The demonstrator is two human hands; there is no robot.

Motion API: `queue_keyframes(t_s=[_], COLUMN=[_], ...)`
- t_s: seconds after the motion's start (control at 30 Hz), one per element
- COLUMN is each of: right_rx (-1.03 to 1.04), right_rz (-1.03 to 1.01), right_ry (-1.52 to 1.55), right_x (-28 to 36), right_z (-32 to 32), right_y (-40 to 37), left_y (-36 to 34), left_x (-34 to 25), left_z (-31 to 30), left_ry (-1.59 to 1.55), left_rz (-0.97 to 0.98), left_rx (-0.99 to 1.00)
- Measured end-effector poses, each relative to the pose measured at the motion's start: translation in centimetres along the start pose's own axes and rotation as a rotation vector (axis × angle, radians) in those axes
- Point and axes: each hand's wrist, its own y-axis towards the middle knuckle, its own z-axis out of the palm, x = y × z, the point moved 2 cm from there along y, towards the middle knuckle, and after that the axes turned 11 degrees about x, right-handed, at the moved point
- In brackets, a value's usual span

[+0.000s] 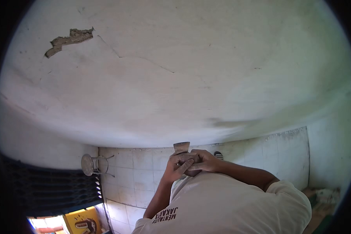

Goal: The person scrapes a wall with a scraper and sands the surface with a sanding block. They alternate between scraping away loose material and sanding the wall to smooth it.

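Filling the upper frame, a cracked white wall (175, 78) is seen — tiled floor (144, 177) below. At lower centre a scraper (181, 147) is gripped by the left hand (176, 167) and right hand (206, 161); a stool (90, 164) stands apart, lower left.

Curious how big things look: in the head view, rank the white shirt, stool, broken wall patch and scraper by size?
1. White shirt, largest, though nearest the camera.
2. Broken wall patch and stool look about alike; I won't rank them.
3. Scraper, smallest, mostly hidden in the left hand and right hand.
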Motion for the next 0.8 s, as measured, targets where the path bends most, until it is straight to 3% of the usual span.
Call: queue_keyframes(t_s=[0.13, 0.17, 0.23, 0.27, 0.3, 0.33, 0.37, 0.47, 0.5, 0.57, 0.6, 0.7, 0.8], right_rx=[-0.171, -0.311, -0.589, -0.756, -0.932, -1.077, -1.213, -1.697, -1.858, -2.052, -2.100, -2.098, -2.140], right_rz=[-0.042, -0.077, -0.132, -0.251, -0.275, -0.160, -0.300, -0.404, -0.264, -0.466, -0.476, -0.873, -0.692], right_ry=[0.289, 0.151, -0.126, -0.312, -0.372, -0.368, -0.418, -0.611, -0.689, -0.873, -0.774, -0.747, -0.997], right_x=[1.2, 0.5, 2.5, 1.3, 2.7, 3.9, 3.3, 8.6, 9.8, 13.3, 14.4, 16.1, 14.3], right_z=[2.2, 2.1, 2.0, 0.8, 0.5, 0.0, -1.8, -4.9, -6.2, -8.4, -9.6, -12.6, -12.4], right_y=[0.6, 0.1, -0.7, -1.3, -2.2, -3.8, -5.2, -9.4, -11.6, -14.5, -16.0, -17.9, -13.6], left_y=[0.3, -0.2, -0.7, -0.9, -0.4, -0.4, -0.5, -0.6, -0.5, -0.2, 0.3, 0.4, 0.4], left_x=[-0.8, 0.7, 1.6, 1.6, 0.6, -0.4, -1.4, -2.7, -2.7, -3.4, -4.1, -6.2, -5.0], left_z=[-2.0, -2.9, -4.4, -5.3, -6.1, -7.0, -7.9, -11.2, -12.5, -14.6, -15.8, -16.5, -17.8], left_ry=[0.170, 0.099, -0.030, -0.062, 0.024, -0.008, -0.039, 0.048, 0.117, 0.055, 0.088, 0.148, 0.176], left_rz=[0.026, -0.084, -0.089, -0.057, 0.102, 0.099, 0.098, 0.162, 0.212, 0.269, 0.322, 0.254, 0.297], left_rx=[-0.032, -0.055, -0.103, -0.113, -0.152, -0.160, -0.169, -0.255, -0.292, -0.338, -0.272, -0.239, -0.274])
